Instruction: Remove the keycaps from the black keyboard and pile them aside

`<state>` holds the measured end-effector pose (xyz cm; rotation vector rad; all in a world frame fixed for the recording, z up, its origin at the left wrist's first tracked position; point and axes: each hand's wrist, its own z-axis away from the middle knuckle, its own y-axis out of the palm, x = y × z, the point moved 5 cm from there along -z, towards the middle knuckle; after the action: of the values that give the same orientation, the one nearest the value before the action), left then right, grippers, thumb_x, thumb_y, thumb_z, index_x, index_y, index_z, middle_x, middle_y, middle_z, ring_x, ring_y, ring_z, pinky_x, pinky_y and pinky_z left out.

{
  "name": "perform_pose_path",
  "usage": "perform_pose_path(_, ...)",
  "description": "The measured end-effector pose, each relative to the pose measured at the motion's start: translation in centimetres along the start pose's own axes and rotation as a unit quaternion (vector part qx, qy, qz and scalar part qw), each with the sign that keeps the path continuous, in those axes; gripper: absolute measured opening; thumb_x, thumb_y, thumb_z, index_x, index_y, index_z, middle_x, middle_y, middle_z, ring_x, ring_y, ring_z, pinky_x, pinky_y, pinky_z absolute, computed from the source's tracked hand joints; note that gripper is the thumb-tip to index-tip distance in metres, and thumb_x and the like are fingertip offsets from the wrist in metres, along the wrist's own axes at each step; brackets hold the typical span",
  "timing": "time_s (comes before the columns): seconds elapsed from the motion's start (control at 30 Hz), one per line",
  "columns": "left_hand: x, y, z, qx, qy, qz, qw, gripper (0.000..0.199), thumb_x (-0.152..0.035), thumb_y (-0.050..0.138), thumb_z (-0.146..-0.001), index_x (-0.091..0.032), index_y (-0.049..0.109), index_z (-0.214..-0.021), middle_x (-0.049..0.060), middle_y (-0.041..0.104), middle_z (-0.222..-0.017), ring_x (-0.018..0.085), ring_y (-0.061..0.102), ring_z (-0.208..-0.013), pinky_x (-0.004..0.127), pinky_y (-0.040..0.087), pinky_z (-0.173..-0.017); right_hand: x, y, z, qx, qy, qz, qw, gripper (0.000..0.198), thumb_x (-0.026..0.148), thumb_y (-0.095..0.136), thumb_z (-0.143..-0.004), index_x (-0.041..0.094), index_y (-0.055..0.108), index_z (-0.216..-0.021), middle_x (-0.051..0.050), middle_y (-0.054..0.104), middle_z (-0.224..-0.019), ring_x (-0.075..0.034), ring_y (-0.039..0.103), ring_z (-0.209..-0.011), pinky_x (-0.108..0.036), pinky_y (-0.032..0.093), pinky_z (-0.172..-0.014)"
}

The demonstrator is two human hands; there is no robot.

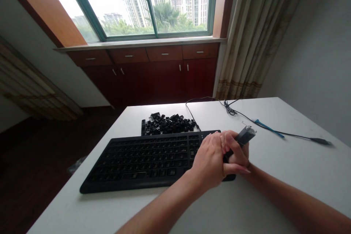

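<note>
My right hand (240, 151) is closed around a dark grey tool with thin wire prongs at its end, which looks like a keycap puller (246, 136). It is tilted, with the wire end up and to the right. My left hand (211, 157) presses against the right one, fingers bent and thumb stretched under it; it seems to grip the tool's lower part, mostly hidden. Both hands are above the right end of a black keyboard (145, 157), covering much of its number pad. Most of its key positions show bare sockets. Behind it lies a heap of loose black keycaps (167, 123).
The keyboard rests on a white table (131, 204). A black cable (230, 109) runs from behind the keyboard, partly coiled, to a plug (320, 141) on the right. A blue strip-like tool (270, 129) lies beside it. Beyond the table stand red cabinets (148, 80) under a window.
</note>
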<state>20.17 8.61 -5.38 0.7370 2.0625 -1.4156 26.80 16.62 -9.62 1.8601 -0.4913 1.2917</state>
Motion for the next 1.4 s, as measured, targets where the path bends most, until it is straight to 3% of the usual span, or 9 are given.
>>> perform_pose_path(0.1, 0.0, 0.0, 0.0, -0.002, -0.001, -0.001, 1.0, 0.07, -0.072, 0.074, -0.077, -0.021, 0.057, -0.121, 0.008, 0.064, -0.109, 0.031, 0.061, -0.103, 0.047, 0.049, -0.099, 1.4, 0.4, 0.4, -0.039, -0.086, 0.034, 0.995, 0.047, 0.049, 0.073, -0.085, 0.026, 0.048, -0.053, 0.001, 0.04, -0.051, -0.018, 0.039, -0.05, -0.037, 0.037, -0.052)
perform_pose_path(0.3, 0.8, -0.2, -0.2, -0.022, -0.014, 0.025, 0.999, 0.067, -0.079, 0.067, -0.077, -0.02, 0.059, -0.106, 0.008, 0.064, -0.103, 0.03, 0.061, -0.095, 0.046, 0.051, -0.092, 3.2, 2.4, 0.2, -0.015, -0.15, 0.034, 0.988, 0.046, 0.044, 0.066, -0.093, 0.026, 0.052, -0.053, 0.001, 0.043, -0.048, -0.015, 0.041, -0.043, -0.036, 0.031, -0.047)
perform_pose_path(0.47, 1.2, -0.6, -0.1, -0.031, -0.059, 0.039, 0.997, 0.055, -0.072, 0.064, -0.085, -0.02, 0.057, -0.103, 0.007, 0.064, -0.096, 0.027, 0.063, -0.088, 0.043, 0.054, -0.085, 2.9, 2.4, -1.5, -0.017, -0.088, 0.014, 0.996, 0.045, 0.037, 0.061, -0.094, 0.025, 0.049, -0.052, 0.002, 0.044, -0.046, -0.013, 0.041, -0.037, -0.034, 0.026, -0.042)
perform_pose_path(0.67, 1.3, -1.4, 0.5, -0.001, 0.014, -0.017, 1.0, 0.072, -0.044, 0.086, -0.074, -0.019, 0.054, -0.133, 0.013, 0.065, -0.131, 0.032, 0.06, -0.122, 0.048, 0.049, -0.108, 3.9, 0.8, -3.2, -0.026, -0.038, -0.048, 0.998, 0.042, 0.037, 0.061, -0.092, 0.022, 0.048, -0.054, 0.003, 0.047, -0.049, -0.012, 0.048, -0.038, -0.029, 0.031, -0.039)
perform_pose_path(0.83, 1.8, -2.7, 0.6, 0.024, 0.069, -0.103, 0.992, 0.029, -0.04, 0.072, -0.092, -0.023, 0.072, -0.115, 0.008, 0.069, -0.13, 0.028, 0.064, -0.121, 0.046, 0.048, -0.11, 4.0, -0.4, -4.2, -0.098, -0.026, -0.081, 0.992, 0.046, 0.047, 0.067, -0.09, 0.022, 0.051, -0.056, 0.003, 0.05, -0.053, -0.013, 0.053, -0.047, -0.027, 0.042, -0.046)
perform_pose_path(0.97, 1.6, -3.8, 0.4, 0.04, 0.108, -0.101, 0.988, 0.021, -0.038, 0.062, -0.1, -0.027, 0.077, -0.109, 0.005, 0.076, -0.115, 0.024, 0.071, -0.107, 0.042, 0.053, -0.1, 3.7, -0.6, -4.5, -0.113, -0.016, -0.075, 0.991, 0.048, 0.061, 0.07, -0.086, 0.022, 0.055, -0.063, 0.001, 0.056, -0.058, -0.015, 0.06, -0.056, -0.028, 0.05, -0.054)
perform_pose_path(1.17, 4.8, -7.8, -0.2, -0.116, 0.023, -0.082, 0.99, 0.019, -0.031, 0.058, -0.102, -0.025, 0.076, -0.104, 0.003, 0.076, -0.104, 0.019, 0.073, -0.092, 0.032, 0.059, -0.086, 3.3, -0.7, -4.5, -0.101, -0.016, -0.063, 0.993, 0.046, 0.052, 0.076, -0.086, 0.023, 0.047, -0.067, 0.008, 0.039, -0.052, -0.009, 0.038, -0.042, -0.024, 0.034, -0.04)
perform_pose_path(1.3, 7.5, -10.2, 0.0, -0.185, -0.02, -0.121, 0.975, 0.019, -0.029, 0.057, -0.101, -0.023, 0.074, -0.103, 0.006, 0.074, -0.108, 0.023, 0.071, -0.099, 0.042, 0.056, -0.095, 3.3, -0.1, -4.6, -0.083, -0.006, -0.117, 0.99, 0.034, 0.034, 0.085, -0.079, 0.022, 0.054, -0.073, 0.006, 0.048, -0.062, -0.009, 0.044, -0.053, -0.022, 0.042, -0.05)
perform_pose_path(1.4, 7.5, -10.3, 0.1, -0.192, -0.019, -0.136, 0.972, 0.018, -0.027, 0.058, -0.099, -0.021, 0.072, -0.108, 0.008, 0.071, -0.114, 0.025, 0.068, -0.107, 0.045, 0.052, -0.102, 3.5, 0.2, -4.6, -0.07, -0.01, -0.162, 0.984, 0.03, 0.03, 0.085, -0.078, 0.022, 0.056, -0.076, 0.005, 0.05, -0.066, -0.01, 0.046, -0.058, -0.023, 0.044, -0.055)
